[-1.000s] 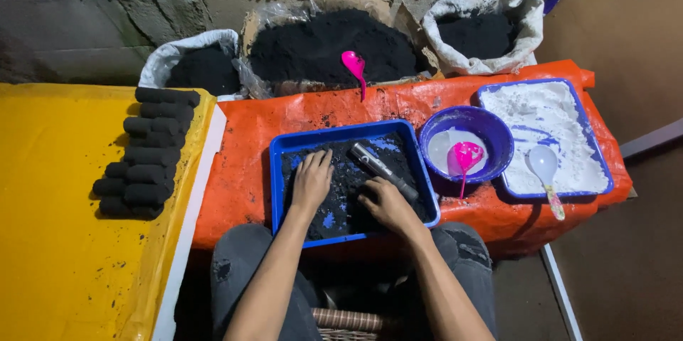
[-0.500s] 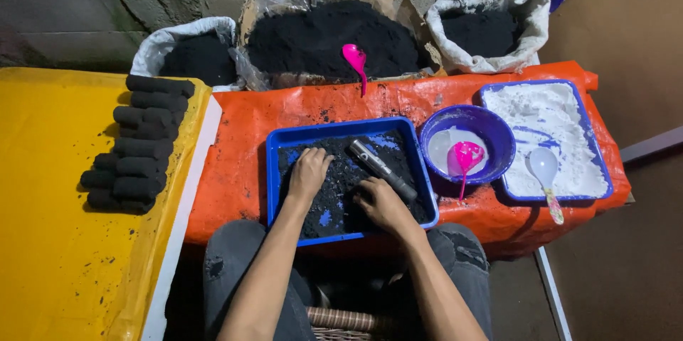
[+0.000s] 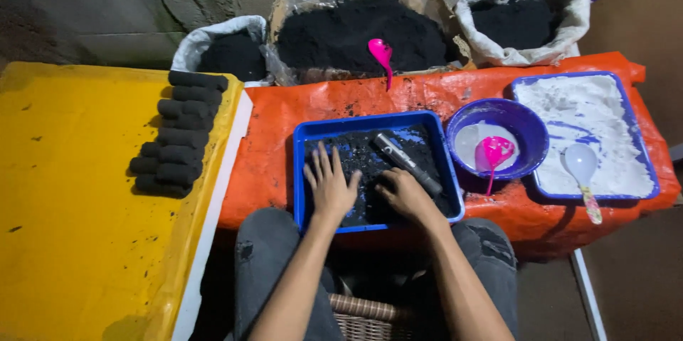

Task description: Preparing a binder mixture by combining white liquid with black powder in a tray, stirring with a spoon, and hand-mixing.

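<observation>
1. Left hand [image 3: 331, 186]: fingers spread flat, pressing the black mix [image 3: 359, 163] in the blue tray [image 3: 302, 170]
2. Right hand [image 3: 404, 195]: fingers curled into the mix, just beside the dark tube mould [image 3: 407, 163]
3. Judged partway: finished black rolls [image 3: 178, 131] stacked on the yellow table [image 3: 71, 206]; loose mix remains unformed

Both forearms are bare, with no sleeves, watch or rings showing. The left hand [image 3: 331, 186] and right hand [image 3: 403, 194] wear no gloves and are smudged with black dust. The legs are in dark grey jeans [image 3: 267, 263], faded, with small scuffed spots at the knees.
</observation>
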